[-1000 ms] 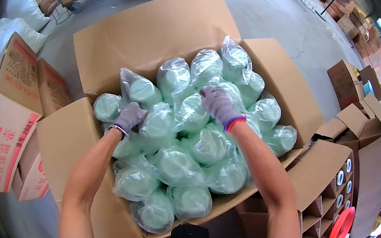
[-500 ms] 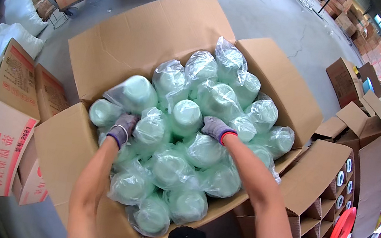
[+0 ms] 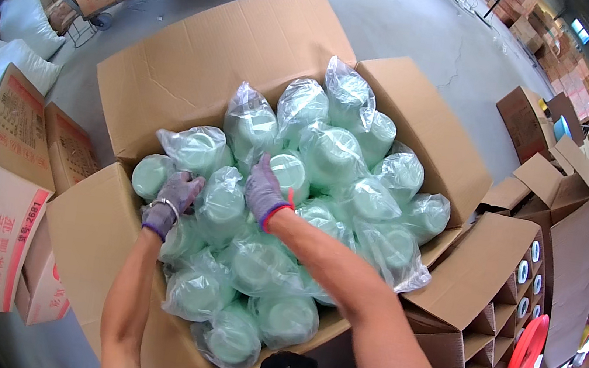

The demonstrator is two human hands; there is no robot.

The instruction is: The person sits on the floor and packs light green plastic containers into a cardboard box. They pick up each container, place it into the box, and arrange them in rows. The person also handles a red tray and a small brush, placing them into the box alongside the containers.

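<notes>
Green bagged containers [image 3: 330, 154] crowd together, likely bracing each other; left hand [image 3: 177, 197] and right hand [image 3: 264, 190] among them, grip unclear.

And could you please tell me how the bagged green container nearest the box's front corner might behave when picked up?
The bagged green container could slip in the grasp, since its clear plastic bag looks glossy. The bag should flop, judging by its loose wrinkles, while the evenly round body inside may stay stiff.

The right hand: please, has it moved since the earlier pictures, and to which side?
Yes. Judged against the open carton, the right hand has moved to the left, and it is now closer to the left hand.
</notes>
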